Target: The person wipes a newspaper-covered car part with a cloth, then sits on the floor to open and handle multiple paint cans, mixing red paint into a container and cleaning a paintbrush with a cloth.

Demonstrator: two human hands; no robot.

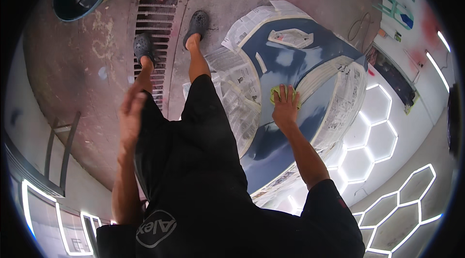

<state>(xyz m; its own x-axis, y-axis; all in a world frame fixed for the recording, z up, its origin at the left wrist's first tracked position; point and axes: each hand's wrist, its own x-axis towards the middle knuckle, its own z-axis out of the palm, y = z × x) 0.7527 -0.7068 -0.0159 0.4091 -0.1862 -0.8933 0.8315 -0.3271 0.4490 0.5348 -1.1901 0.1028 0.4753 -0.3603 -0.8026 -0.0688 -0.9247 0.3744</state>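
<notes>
Stained workshop floor, yellow-green cloth on blue panel

Beside a drain grating, the panel is edged with masking paper; the person's right hand lies flat and spread over the cloth, which rests against the panel's middle; the left hand is a blur near the dark shorts, and from here I cannot tell whether it is open or closed.
</notes>
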